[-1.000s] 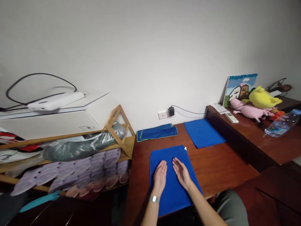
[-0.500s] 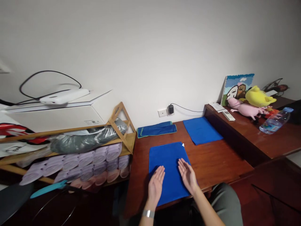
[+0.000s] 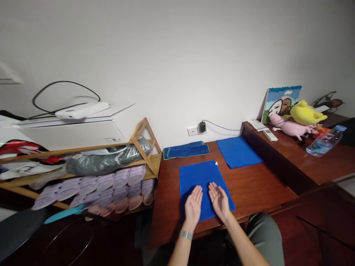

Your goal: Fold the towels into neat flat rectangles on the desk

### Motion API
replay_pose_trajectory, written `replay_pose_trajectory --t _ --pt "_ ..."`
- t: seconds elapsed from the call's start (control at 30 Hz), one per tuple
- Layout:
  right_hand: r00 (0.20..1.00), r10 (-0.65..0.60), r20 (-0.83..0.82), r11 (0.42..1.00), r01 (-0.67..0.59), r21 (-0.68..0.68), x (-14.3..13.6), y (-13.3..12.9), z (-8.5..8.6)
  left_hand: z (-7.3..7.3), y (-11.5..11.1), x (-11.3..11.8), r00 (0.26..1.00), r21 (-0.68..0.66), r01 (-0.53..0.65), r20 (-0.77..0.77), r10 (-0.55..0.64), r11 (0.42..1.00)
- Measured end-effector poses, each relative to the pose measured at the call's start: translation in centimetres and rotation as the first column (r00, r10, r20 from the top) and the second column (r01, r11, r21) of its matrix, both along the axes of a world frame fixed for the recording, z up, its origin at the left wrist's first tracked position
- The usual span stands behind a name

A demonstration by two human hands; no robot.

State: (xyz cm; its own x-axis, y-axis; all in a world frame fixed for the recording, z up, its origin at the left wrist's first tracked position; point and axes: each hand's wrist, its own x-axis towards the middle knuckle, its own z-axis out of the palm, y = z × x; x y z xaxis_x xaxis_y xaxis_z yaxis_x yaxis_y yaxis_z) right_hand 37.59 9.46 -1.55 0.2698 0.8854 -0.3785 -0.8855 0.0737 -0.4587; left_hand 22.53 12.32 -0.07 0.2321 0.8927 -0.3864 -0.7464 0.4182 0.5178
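Observation:
A blue cloth [image 3: 198,173] lies flat on the brown wooden table, a small white tag at its far right corner. Above its near left part is my left hand [image 3: 193,205], palm up and fingers stretched, holding nothing. My right hand [image 3: 219,200] is over the near right part, likewise palm up with fingers extended and nothing in it. A gap of blue cloth shows between the two hands. Farther back lie a folded blue cloth with green edging [image 3: 185,150] and, to its right, another flat blue cloth [image 3: 238,151].
A wooden rack [image 3: 151,162] with several lilac slippers [image 3: 105,181] and a white box [image 3: 74,135] stands left. On the raised surface at right are a water bottle [image 3: 325,142], a remote [image 3: 270,135] and plush toys [image 3: 294,128]. A black plug [image 3: 202,127] sits in the wall socket.
Both hands have turned palm up and come closer together, the left one shifting right. The cloth's near edge now sits farther from me, and the view has shifted slightly.

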Motion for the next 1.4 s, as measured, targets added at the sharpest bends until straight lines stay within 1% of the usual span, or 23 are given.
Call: replay_pose_trajectory --t 0.03,0.1,0.17,0.23,0.37,0.43,0.47,0.53,0.63,0.7,0.77,0.83,0.93,1.03,1.1,1.17,1.23,1.33,1.4 --pt "1.0 0.02 -0.006 1.0 -0.02 0.006 -1.2 -0.7 -0.5 -0.4 -0.6 0.5 1.0 -0.009 0.021 0.02 -0.02 1.0" --pt "0.999 0.035 -0.023 0.999 -0.035 -0.006 -2.7 -2.0 -1.4 -1.1 -1.6 0.8 1.0 -0.031 0.013 0.023 -0.012 0.999" --pt "0.999 0.023 -0.031 0.999 -0.024 -0.021 -2.4 -3.2 -1.9 -1.6 -2.3 0.1 0.999 -0.027 -0.038 -0.009 0.038 0.999" --pt "1.0 0.002 -0.024 1.0 -0.003 -0.031 -0.3 -4.1 -2.0 -1.9 -2.8 -1.6 0.994 -0.008 -0.092 -0.058 0.092 0.996" --pt "0.995 -0.091 0.034 0.995 0.093 -0.041 5.1 -5.8 -1.9 -1.8 -3.5 -5.7 0.973 -0.019 -0.192 -0.131 0.188 0.981" --pt "0.988 -0.137 0.073 0.989 0.14 -0.047 6.2 -6.3 -1.7 -1.5 -3.8 -7.1 0.966 -0.043 -0.228 -0.137 0.22 0.973" --pt "0.985 -0.147 0.087 0.987 0.151 -0.046 6.1 -6.4 -1.6 -1.4 -3.9 -7.3 0.965 -0.048 -0.233 -0.137 0.225 0.971" --pt "0.988 -0.13 0.088 0.991 0.133 -0.029 4.5 -6.3 -1.1 -0.8 -4.0 -6.9 0.969 -0.029 -0.22 -0.125 0.214 0.975" --pt "0.999 -0.025 0.048 0.999 0.024 0.025 0.4 -5.3 -0.2 0.2 -3.8 -4.2 0.989 0.033 -0.131 -0.069 0.133 0.991" --pt "0.999 0.039 0.029 0.998 -0.04 0.038 -1.9 -4.5 0.1 0.5 -3.7 -2.4 0.996 0.009 -0.077 -0.049 0.078 0.997" --pt "0.998 0.056 0.02 0.998 -0.056 0.012 -2.8 -4.1 0.0 0.3 -3.6 -1.6 0.996 -0.063 -0.075 -0.054 0.071 0.995" --pt "0.999 0.031 0.022 0.999 -0.03 -0.029 -2.0 -4.3 -0.4 -0.3 -3.8 -2.3 0.991 -0.11 -0.12 -0.069 0.113 0.987" --pt "0.997 -0.043 0.059 0.997 0.047 -0.068 1.3 -5.6 -1.1 -1.3 -4.4 -4.8 0.978 -0.124 -0.195 -0.098 0.184 0.973" --pt "0.986 -0.122 0.117 0.988 0.132 -0.084 4.7 -7.2 -1.3 -1.7 -5.0 -6.9 0.961 -0.11 -0.246 -0.154 0.228 0.963" --pt "0.979 -0.147 0.143 0.982 0.162 -0.097 5.8 -8.1 -1.2 -1.8 -5.3 -7.5 0.945 -0.082 -0.276 -0.202 0.255 0.958" --pt "0.978 -0.147 0.145 0.981 0.163 -0.104 5.8 -8.3 -0.9 -1.5 -5.4 -7.2 0.934 -0.055 -0.294 -0.23 0.274 0.954" --pt "0.984 -0.12 0.129 0.988 0.131 -0.079 4.5 -7.9 -0.4 -1.0 -5.2 -6.1 0.942 -0.024 -0.275 -0.206 0.264 0.961" --pt "0.995 -0.035 0.095 0.999 0.037 -0.014 1.6 -6.3 0.4 0.0 -4.7 -3.7 0.978 0.009 -0.175 -0.114 0.175 0.985" --pt "0.997 0.005 0.079 1.0 -0.005 -0.001 0.1 -5.2 0.5 0.3 -4.2 -2.5 0.989 -0.012 -0.122 -0.08 0.121 0.992"
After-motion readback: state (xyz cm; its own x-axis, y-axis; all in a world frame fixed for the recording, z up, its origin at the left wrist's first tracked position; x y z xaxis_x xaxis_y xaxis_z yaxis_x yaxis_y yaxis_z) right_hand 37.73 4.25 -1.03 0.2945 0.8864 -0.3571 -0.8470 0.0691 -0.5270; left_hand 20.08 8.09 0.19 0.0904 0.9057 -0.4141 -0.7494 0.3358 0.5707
